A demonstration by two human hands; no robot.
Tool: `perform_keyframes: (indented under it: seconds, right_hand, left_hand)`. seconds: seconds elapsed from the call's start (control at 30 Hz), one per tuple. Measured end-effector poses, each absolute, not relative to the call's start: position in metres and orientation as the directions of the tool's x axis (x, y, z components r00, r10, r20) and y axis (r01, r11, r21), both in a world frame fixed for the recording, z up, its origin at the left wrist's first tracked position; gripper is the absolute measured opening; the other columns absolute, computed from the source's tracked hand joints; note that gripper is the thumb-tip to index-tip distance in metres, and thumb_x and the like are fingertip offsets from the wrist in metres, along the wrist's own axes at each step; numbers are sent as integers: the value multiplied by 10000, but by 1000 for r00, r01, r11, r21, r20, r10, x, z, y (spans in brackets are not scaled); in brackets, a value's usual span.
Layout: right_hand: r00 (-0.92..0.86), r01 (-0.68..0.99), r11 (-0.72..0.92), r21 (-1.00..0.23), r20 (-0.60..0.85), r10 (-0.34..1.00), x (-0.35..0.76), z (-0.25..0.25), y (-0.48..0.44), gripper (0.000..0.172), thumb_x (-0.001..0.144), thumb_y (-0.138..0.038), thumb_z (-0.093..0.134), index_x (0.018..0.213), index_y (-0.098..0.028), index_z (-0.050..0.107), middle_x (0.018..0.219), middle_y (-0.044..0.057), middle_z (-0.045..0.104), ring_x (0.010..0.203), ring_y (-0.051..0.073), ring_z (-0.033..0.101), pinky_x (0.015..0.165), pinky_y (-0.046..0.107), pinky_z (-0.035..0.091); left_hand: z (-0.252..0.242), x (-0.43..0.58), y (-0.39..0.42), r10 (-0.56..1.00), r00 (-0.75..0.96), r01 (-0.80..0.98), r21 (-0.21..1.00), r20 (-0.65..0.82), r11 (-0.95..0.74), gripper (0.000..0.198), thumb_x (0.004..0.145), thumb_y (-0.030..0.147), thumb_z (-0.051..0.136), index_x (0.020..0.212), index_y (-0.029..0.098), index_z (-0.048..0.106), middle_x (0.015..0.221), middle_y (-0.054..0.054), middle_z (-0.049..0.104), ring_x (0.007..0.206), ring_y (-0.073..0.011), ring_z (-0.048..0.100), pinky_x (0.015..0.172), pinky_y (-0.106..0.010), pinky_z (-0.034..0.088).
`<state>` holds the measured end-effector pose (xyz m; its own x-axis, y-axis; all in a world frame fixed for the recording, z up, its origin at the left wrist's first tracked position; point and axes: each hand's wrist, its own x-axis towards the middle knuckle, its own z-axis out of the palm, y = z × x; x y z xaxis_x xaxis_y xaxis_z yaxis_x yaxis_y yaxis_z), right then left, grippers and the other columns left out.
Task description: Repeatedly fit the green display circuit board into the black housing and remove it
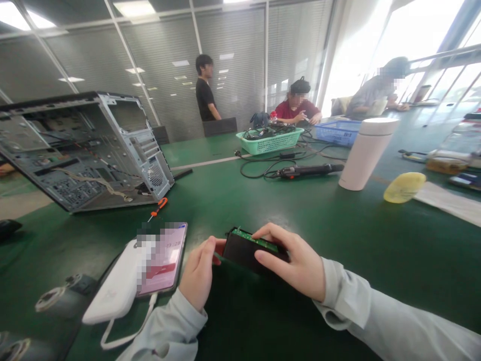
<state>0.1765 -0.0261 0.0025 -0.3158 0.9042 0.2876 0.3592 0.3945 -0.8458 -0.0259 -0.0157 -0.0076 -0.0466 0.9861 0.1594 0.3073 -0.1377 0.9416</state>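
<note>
A black rectangular casing [242, 254] with a green circuit board [259, 241] in its open top is held just above or on the green table; I cannot tell which. My right hand [296, 260] grips its right end, thumb on the near side and fingers over the board. At the opposite end, my left hand [201, 271] has its fingers closed together against the casing's left edge, with some fingertips hidden behind it. Left of that hand lie a phone [165, 260] with its screen lit and a white power bank [112, 286], with a white cable beside them.
An open computer case [124, 150] stands at the left, near an orange-handled tool [160, 206]. Grey cylindrical parts [56, 301] lie front left. Beyond are a corded electric screwdriver [308, 170], green basket [270, 143], blue basket [336, 133], pink bottle [366, 155] and yellow object [404, 188]. Several people are farther back.
</note>
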Motion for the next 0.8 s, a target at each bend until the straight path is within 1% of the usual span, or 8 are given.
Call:
perform_keyframes:
  seconds: [0.1,0.2,0.4,0.5,0.6,0.63,0.7,0.8]
  right_hand:
    - [-346,15,-61,-998,-63,936,172,1,-23,421,784,-549,506,852,-135,483,674,5,474,564,106,484,518,211,398]
    - [-506,-196,-546,-815,-393,768,170,2,-21,444,883,-542,347,842,-115,465,656,21,489,550,119,536,532,212,441]
    - [-625,-328,-748,-577,-462,630,171,6,-18,554,971,-519,119,810,-111,457,695,33,513,553,84,533,565,184,449]
    - [-519,-331,-623,-709,-414,747,172,2,-17,434,949,-532,276,966,-135,453,826,40,517,661,90,545,599,191,466]
    - [-305,-67,-31,-997,-9,952,176,-3,-18,360,880,-464,464,1097,-177,452,954,58,499,817,141,530,687,274,499]
    - [-270,102,234,-967,199,942,177,-4,-18,333,870,-414,490,1112,-185,474,996,64,494,873,158,514,748,315,496]
    - [-303,405,583,-704,499,812,180,-3,-20,267,873,-301,492,1119,-199,519,1070,70,483,974,182,469,848,361,462]
    - [-409,604,683,-412,575,708,182,-1,-21,274,874,-207,494,1145,-215,532,1117,74,471,1024,201,436,827,355,465]
  left_hand:
    - [-4,-25,-18,983,-11,352,921,182,-166,549,831,567,382,627,153,680,644,-76,671,620,-201,572,596,-317,447]
    - [-2,-24,-20,968,93,362,898,231,-250,550,858,550,345,618,167,658,622,-64,659,614,-198,566,597,-317,431]
    - [-4,-26,-19,959,83,337,898,271,-283,545,882,521,315,645,171,658,647,-64,648,634,-199,576,578,-311,436]
    - [-3,-26,-19,951,76,336,890,299,-307,498,884,476,342,642,170,653,639,-57,634,624,-189,565,566,-300,433]
    - [4,-26,-22,924,121,365,849,362,-381,398,876,385,405,622,179,633,617,-40,601,605,-176,541,562,-289,422]
    - [8,-26,-24,907,140,373,827,397,-420,363,870,350,426,615,185,626,615,-36,591,607,-175,537,567,-289,419]
    - [18,-25,-30,858,160,380,772,488,-509,301,858,286,460,617,199,618,623,-33,581,623,-179,535,584,-298,417]
    - [40,-21,-48,784,130,376,702,607,-605,229,829,237,516,630,237,630,609,-27,566,621,-186,519,586,-314,414]
